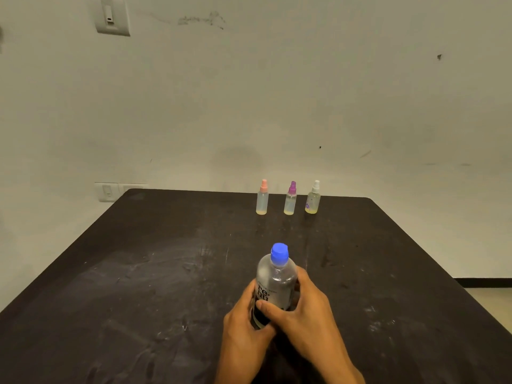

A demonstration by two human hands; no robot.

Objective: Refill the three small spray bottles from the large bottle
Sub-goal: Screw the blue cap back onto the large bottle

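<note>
Both hands wrap the big bottle (pixel 274 286), which stands near the table's (pixel 138 273) front edge at about six o'clock in the view: the left hand (pixel 243 325) cups its left side, fingers curled round the label, and the right hand (pixel 307 314) closes on it from the right, thumb laid across the front. The blue cap (pixel 279 254) is on and looks shut, so the step in hand is most likely getting the bottle ready to open. The three sprayers stand in a row at the far edge, around twelve to one o'clock from the bottle and well apart from it: pink top (pixel 262 199) on the left, purple top (pixel 290 200) in the middle, white top (pixel 313 199) on the right, each with only a thin yellowish layer at the bottom and each with its spray head on. To do this step well, one hand should grip the bottle low and firm on the table while the other goes up to twist the cap, without squeezing the soft wall hard enough to push liquid out once it is loose. The sprayers would be better drawn closer first, and their heads unscrewed, since their necks look narrow and a slow, low pour with the mouths nearly touching should spill least. The cap should be set down within reach.
</note>
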